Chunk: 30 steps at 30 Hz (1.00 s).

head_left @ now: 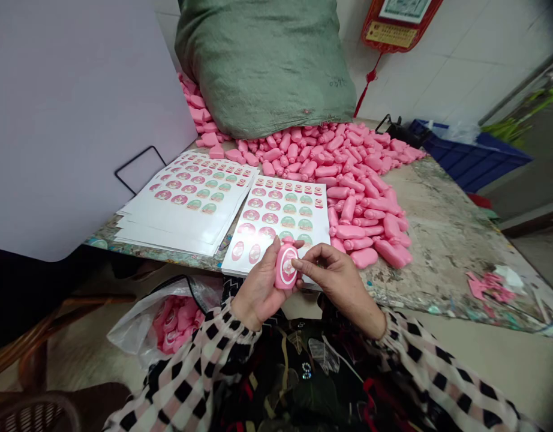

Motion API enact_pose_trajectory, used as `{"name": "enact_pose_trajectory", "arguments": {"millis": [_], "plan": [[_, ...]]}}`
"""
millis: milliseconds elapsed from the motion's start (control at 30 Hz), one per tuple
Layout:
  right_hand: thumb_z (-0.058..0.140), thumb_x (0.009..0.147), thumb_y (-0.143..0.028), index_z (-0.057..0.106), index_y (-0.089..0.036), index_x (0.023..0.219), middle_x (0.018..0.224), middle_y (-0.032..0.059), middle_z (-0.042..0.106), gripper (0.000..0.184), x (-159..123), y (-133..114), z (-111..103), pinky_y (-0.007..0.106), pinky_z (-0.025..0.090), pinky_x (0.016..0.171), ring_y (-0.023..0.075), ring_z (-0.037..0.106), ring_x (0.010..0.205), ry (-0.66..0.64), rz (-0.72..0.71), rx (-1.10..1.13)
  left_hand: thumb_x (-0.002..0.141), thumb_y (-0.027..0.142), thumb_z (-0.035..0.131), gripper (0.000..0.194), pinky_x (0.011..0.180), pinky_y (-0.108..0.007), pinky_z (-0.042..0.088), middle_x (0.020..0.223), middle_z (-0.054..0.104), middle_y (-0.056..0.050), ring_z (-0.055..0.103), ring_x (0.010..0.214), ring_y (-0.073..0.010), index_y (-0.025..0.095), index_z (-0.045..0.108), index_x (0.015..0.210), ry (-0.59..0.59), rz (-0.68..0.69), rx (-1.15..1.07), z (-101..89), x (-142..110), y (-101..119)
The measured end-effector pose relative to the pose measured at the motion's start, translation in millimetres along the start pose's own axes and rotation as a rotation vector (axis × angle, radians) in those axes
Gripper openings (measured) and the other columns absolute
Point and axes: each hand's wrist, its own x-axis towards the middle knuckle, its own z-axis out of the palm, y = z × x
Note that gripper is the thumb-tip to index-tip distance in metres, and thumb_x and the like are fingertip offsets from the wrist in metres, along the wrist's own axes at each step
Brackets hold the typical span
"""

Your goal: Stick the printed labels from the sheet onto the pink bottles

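My left hand (pixel 262 293) is closed round a small pink toy bottle (pixel 280 279), held upright in front of the table edge. On the bottle's face sits an oval pink-and-white sticker (pixel 289 268). The thumb and forefinger of my right hand (pixel 337 277) touch the sticker's right side; whether they grip its edge I cannot make out. Just behind my hands lies a sheet of stickers (pixel 319 231) with rows of pink and green labels. A stack of similar sheets (pixel 182 228) rests to its left.
A large heap of pink bottles (pixel 348 204) spreads from beneath a green sack (pixel 267 66). An open plastic bag (pixel 137 333) with pink pieces is below the table's left front. A blue crate (pixel 474 159) stands at the far right; pink scraps (pixel 487 285) lie on the table's right side.
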Motion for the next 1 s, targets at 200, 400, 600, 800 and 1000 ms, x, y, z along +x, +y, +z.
{"name": "enact_pose_trajectory", "arguments": {"millis": [200,400,600,800,1000], "plan": [[0.075,0.063,-0.039,0.053,-0.018,0.065,0.058,-0.0041,0.057,0.030,0.5,2.1,0.4,0.026,0.047,0.053,0.0114,0.056,0.051,-0.011,0.009,0.029,0.086,0.046,0.047,0.037,0.054,-0.022,0.049,0.087,0.058,-0.004,0.056,0.066,-0.0098,0.015,0.061,0.100,-0.009,0.012,0.022,1.7,-0.9,-0.2],[0.075,0.064,-0.039,0.054,-0.018,0.066,0.059,-0.0037,0.059,0.029,0.5,5.3,-0.4,0.026,0.047,0.054,0.0118,0.056,0.052,-0.008,0.000,0.003,0.085,0.047,0.048,0.036,0.055,-0.023,0.048,0.093,0.059,-0.004,0.057,0.067,-0.0102,0.017,0.060,0.100,-0.014,0.024,0.032,2.1,-0.2,0.3],[0.072,0.067,-0.039,0.054,-0.019,0.067,0.057,-0.0033,0.059,0.027,0.8,7.0,-0.7,0.025,0.046,0.053,0.0118,0.056,0.051,0.016,-0.015,-0.040,0.084,0.053,0.046,0.043,0.057,-0.023,0.047,0.089,0.057,-0.003,0.055,0.068,-0.0100,0.017,0.059,0.102,-0.012,0.048,0.081,2.9,-0.7,-2.2],[0.065,0.075,-0.041,0.053,-0.020,0.071,0.058,-0.0022,0.062,0.025,-1.8,10.1,-6.0,0.026,0.046,0.056,0.0131,0.058,0.054,-0.028,-0.028,-0.150,0.078,0.043,0.061,0.042,0.059,-0.021,0.045,0.085,0.055,0.001,0.055,0.065,-0.0083,0.022,0.049,0.111,-0.020,0.117,0.389,0.9,-7.6,0.2],[0.057,0.082,-0.042,0.058,-0.019,0.081,0.067,-0.0011,0.064,0.023,-5.5,11.8,-16.5,0.024,0.042,0.059,0.0122,0.057,0.061,-0.118,-0.075,-0.356,0.085,0.042,0.051,0.039,0.052,-0.026,0.046,0.065,0.053,0.004,0.056,0.052,-0.0117,0.024,0.033,0.115,-0.077,0.028,0.659,-3.5,-13.5,4.4]]}}
